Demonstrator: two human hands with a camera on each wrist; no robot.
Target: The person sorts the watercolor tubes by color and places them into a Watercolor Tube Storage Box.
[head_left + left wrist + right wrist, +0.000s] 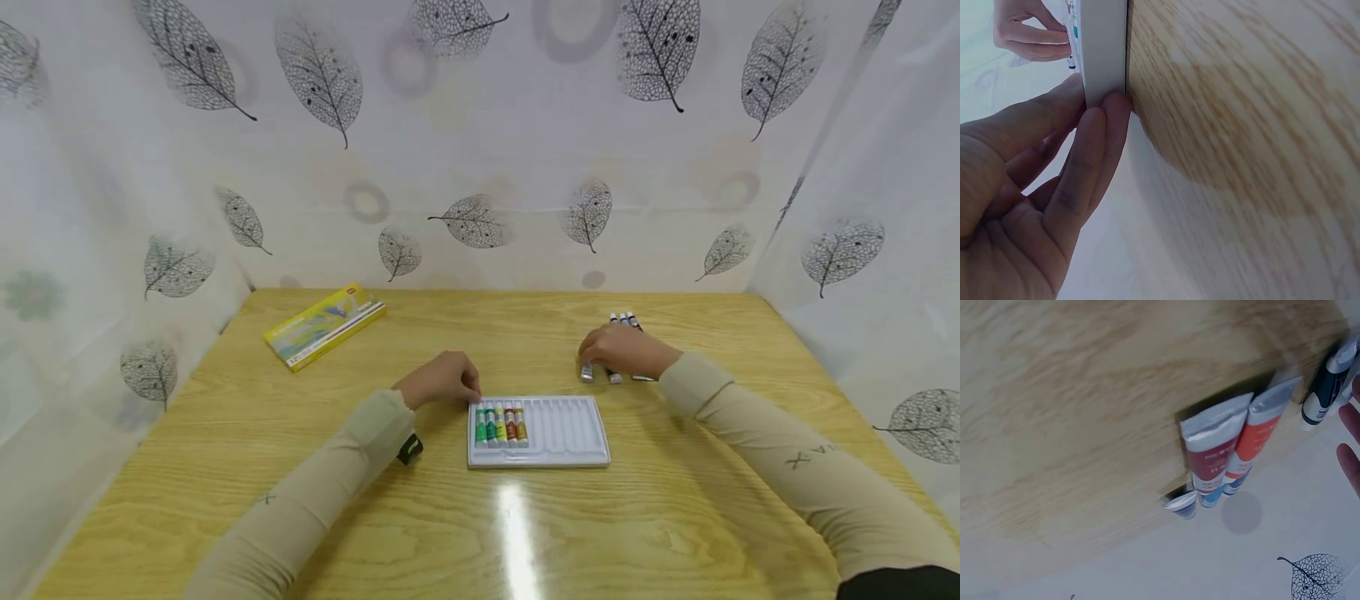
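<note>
A white plastic paint tray (pixel 566 425) lies in the middle of the table, with several green, yellow, red-brown and ochre paint tubes (pixel 501 425) in its left slots. At the tray's far left corner, my left hand (pixel 442 379) pinches the edge; thumb and fingertips (pixel 1088 134) meet it in the left wrist view. To the right, beyond the tray, my right hand (pixel 622 348) grips a paint tube (pixel 587 372) whose silvery end shows below the fingers. Beside it are a dark tube (pixel 1325 390), a maroon tube (pixel 1213 453) and an orange tube (pixel 1257 434).
A yellow paint box (pixel 322 329) lies at the back left of the wooden table (pixel 360 517). More tube caps (pixel 623 318) show just beyond my right hand. Behind the table hangs a pale curtain (pixel 480 150) with leaf prints, and it continues along both sides.
</note>
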